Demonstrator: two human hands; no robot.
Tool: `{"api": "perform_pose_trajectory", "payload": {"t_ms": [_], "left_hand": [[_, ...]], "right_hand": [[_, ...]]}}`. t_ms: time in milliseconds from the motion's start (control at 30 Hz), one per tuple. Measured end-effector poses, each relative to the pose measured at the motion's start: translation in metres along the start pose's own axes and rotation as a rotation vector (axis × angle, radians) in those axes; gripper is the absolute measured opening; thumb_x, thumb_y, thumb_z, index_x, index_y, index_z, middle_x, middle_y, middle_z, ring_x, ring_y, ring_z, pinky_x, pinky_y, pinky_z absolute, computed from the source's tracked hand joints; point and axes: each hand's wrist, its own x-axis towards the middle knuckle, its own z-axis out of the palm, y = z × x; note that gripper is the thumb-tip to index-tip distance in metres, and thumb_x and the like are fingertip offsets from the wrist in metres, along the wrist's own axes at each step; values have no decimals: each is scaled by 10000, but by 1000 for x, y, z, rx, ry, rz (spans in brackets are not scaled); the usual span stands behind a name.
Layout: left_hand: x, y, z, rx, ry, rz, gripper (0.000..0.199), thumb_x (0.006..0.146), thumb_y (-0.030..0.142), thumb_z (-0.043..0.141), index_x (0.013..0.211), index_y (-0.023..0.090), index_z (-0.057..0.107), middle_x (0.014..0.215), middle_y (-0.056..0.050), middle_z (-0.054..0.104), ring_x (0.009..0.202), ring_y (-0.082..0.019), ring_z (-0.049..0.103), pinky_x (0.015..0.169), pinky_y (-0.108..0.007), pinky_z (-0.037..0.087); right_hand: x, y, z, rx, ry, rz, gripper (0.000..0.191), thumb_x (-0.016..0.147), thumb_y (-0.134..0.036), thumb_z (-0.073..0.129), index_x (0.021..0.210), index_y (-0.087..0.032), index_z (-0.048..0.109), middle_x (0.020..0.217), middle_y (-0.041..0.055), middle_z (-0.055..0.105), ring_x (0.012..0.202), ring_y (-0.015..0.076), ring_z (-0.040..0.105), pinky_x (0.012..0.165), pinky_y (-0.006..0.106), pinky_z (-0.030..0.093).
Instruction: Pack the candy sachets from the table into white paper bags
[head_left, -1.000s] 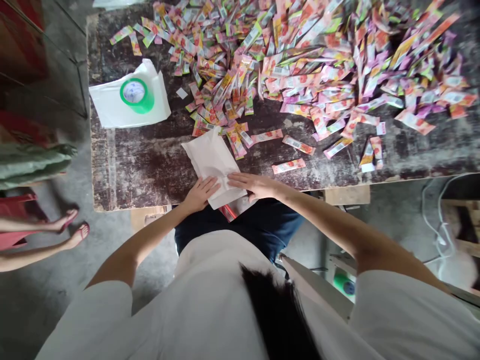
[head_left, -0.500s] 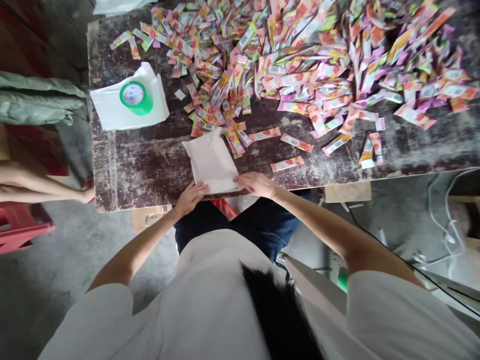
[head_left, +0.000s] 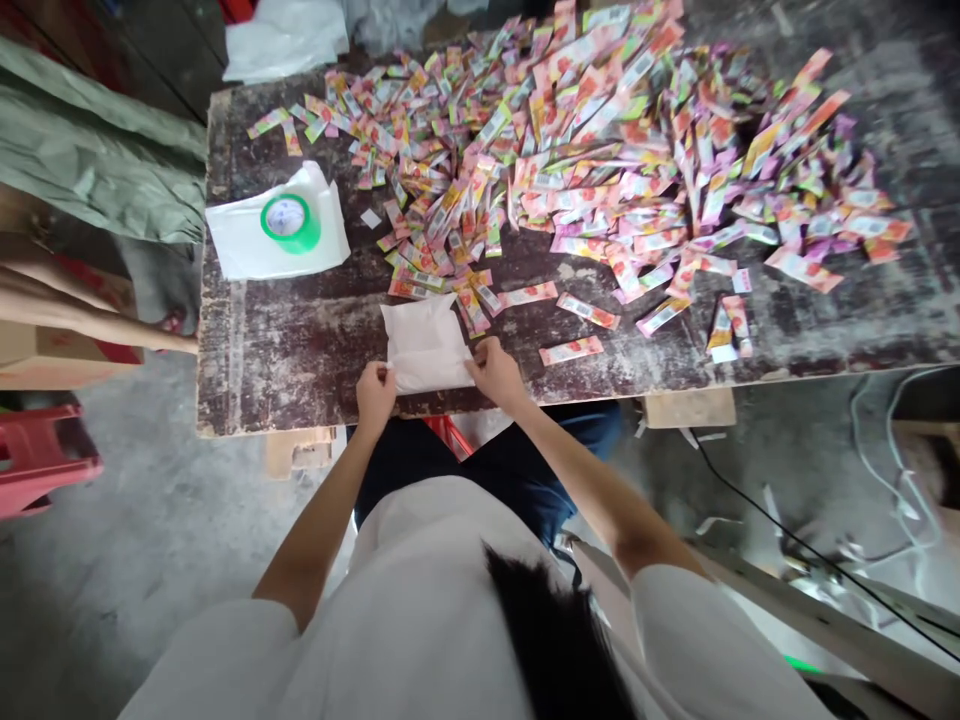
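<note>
A white plastic bag [head_left: 426,345], its near part folded over, lies at the front edge of the worn dark table [head_left: 285,370]. My left hand [head_left: 376,393] pinches its near left corner, fingers closed. On the opposite side my right hand [head_left: 496,372] grips the near right corner between thumb and curled fingers. Just beyond the bag, several small printed sachets [head_left: 472,300] lie close to its far right edge. What the bag holds, if anything, is hidden.
A large heap of printed sachets [head_left: 600,180] spreads over the table's far side. At left, a green tape roll [head_left: 300,232] rests on white sheets [head_left: 232,250]. Another person's leg [head_left: 97,310], a cardboard box [head_left: 67,365] and a red stool [head_left: 45,455] are beyond the left edge.
Both hands have gone from fingers laid flat on the bag to gripping its near corners. The bag's near part is folded further over, so it looks shorter. The camera view has shifted.
</note>
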Motion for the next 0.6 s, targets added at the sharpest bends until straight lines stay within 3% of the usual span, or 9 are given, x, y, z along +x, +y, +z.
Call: {"api": "perform_pose_trajectory", "payload": {"t_ms": [67, 133, 200, 333, 433, 500, 600], "left_hand": [[2, 1, -2, 0, 39, -41, 516, 819, 457, 603, 1210, 126, 540, 1114, -151, 629, 933, -223, 625, 824, -319, 468], [5, 3, -2, 44, 37, -78, 681, 775, 538, 643, 1290, 119, 492, 1221, -204, 582, 1030, -282, 620, 858, -374, 473], [12, 3, -2, 39, -25, -121, 634, 758, 563, 649, 1212, 129, 562, 1139, -198, 634, 1009, -307, 632, 848, -401, 472], [29, 3, -1, -289, -184, -175, 527, 659, 631, 681, 838, 135, 684, 844, -127, 710, 821, -272, 645, 734, -349, 470], [27, 10, -3, -535, -215, -171, 604, 587, 716, 682, 717, 126, 680, 722, -93, 696, 677, -222, 617, 625, -308, 452], [17, 19, -6, -750, -288, -216, 600, 549, 696, 738, 714, 121, 693, 678, -76, 686, 610, -189, 594, 594, -294, 442], [0, 31, -15, -1032, -406, -289, 569, 483, 624, 832, 754, 132, 736, 686, -75, 697, 586, -169, 590, 605, -293, 450]], "right_hand": [[-3, -9, 2, -12, 108, -164, 561, 868, -397, 529, 1340, -105, 442, 1349, 252, 524, 1233, 331, 532, 984, 467, 446], [-6, -19, 12, -72, 102, -352, 683, 902, -428, 496, 1471, -97, 313, 1556, 251, 280, 1453, 342, 271, 1140, 534, 284], [-6, -25, 30, -166, -39, -402, 715, 928, -435, 450, 1516, -87, 237, 1592, 254, 194, 1494, 352, 165, 1166, 590, 195], [5, -21, 57, -244, -150, -309, 784, 929, -468, 439, 1538, -53, 171, 1607, 277, 74, 1503, 379, 92, 1171, 591, 198], [13, -14, 60, -66, -126, -264, 772, 925, -431, 435, 1562, -153, 99, 1622, 198, 139, 1511, 314, 124, 1192, 548, 215], [15, -16, 54, 148, -60, -120, 746, 926, -397, 408, 1561, -204, 67, 1598, 157, 248, 1497, 274, 203, 1192, 523, 247], [12, -33, 32, 534, -103, 143, 668, 925, -456, 404, 1513, -188, 235, 1422, 148, 512, 1358, 269, 461, 1112, 467, 398]]}}
